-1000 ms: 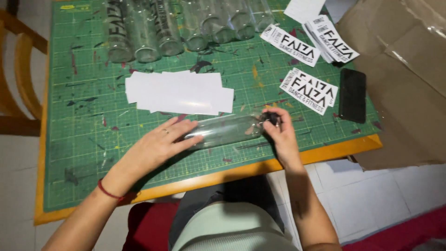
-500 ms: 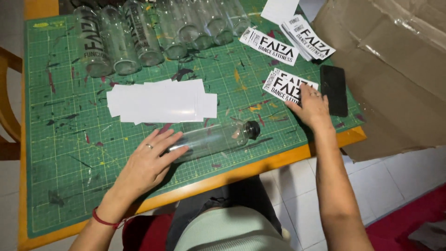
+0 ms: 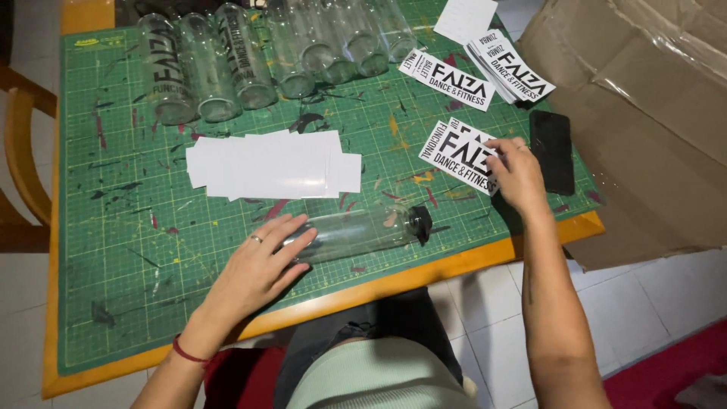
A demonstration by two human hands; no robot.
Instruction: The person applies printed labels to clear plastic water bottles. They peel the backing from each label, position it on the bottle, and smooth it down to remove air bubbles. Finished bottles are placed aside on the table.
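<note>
On the green cutting mat (image 3: 136,250), near its front edge, we see a clear bottle (image 3: 356,233) lying on its side, black cap to the right. Our left hand (image 3: 257,269) rests flat on its base end, fingers spread, not gripping. Our right hand (image 3: 519,176) pinches the edge of a black-and-white sticker (image 3: 458,155) just beside a dark phone (image 3: 551,150).

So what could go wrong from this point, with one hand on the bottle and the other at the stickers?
1. The clear bottle lies on its side near the table's front edge, steadied only by the left hand; if let go, it might roll off.
2. The right hand is at a sticker on a small pile; two could lift together.
3. The black phone lies close beside that hand and could get nudged.
</note>
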